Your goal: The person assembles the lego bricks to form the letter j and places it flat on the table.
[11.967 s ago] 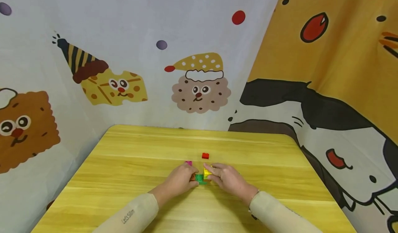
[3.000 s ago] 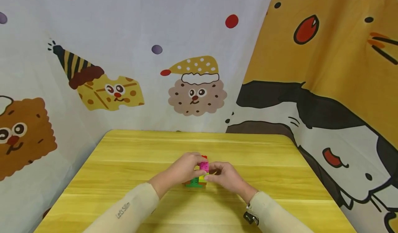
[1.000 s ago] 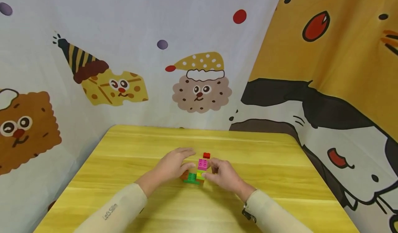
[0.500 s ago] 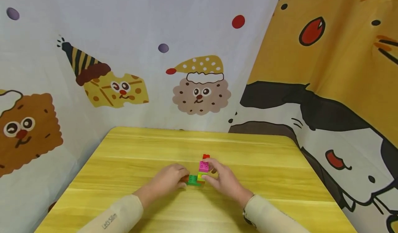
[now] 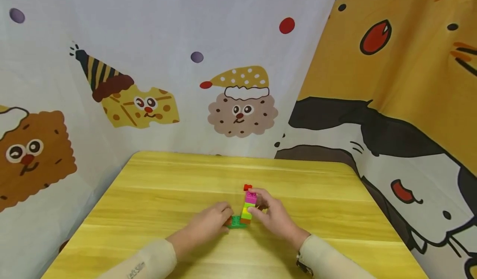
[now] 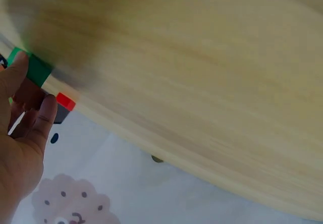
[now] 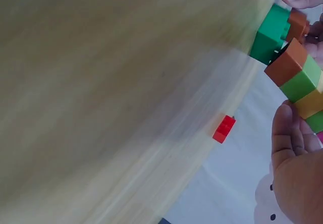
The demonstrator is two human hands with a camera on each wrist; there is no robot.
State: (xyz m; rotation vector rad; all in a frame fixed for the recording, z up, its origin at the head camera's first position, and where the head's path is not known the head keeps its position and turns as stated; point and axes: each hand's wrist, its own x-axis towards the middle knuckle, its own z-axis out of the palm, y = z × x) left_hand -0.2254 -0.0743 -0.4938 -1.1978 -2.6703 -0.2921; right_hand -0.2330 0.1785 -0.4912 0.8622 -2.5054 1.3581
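My right hand (image 5: 275,219) grips a tall stack of toy building bricks (image 5: 250,205), with pink on top, lime green and yellow below and an orange-brown brick (image 7: 287,62) at the bottom. The stack leans to the right, and a dark gap shows between its foot and a wide green brick (image 5: 236,221). At the green brick's left end sits another orange-brown brick (image 6: 28,94). My left hand (image 5: 210,220) pinches that brick between thumb and fingers, hiding much of it in the head view.
A small red brick (image 5: 247,187) lies on the wooden table (image 5: 179,179) behind the stack. A cartoon-printed cloth (image 5: 149,43) hangs beyond the table's far edge.
Half a second ago the stack stood upright on the green brick; now it tilts rightward in my right hand. My left hand, spread apart a second ago, has closed round the left end of the build.
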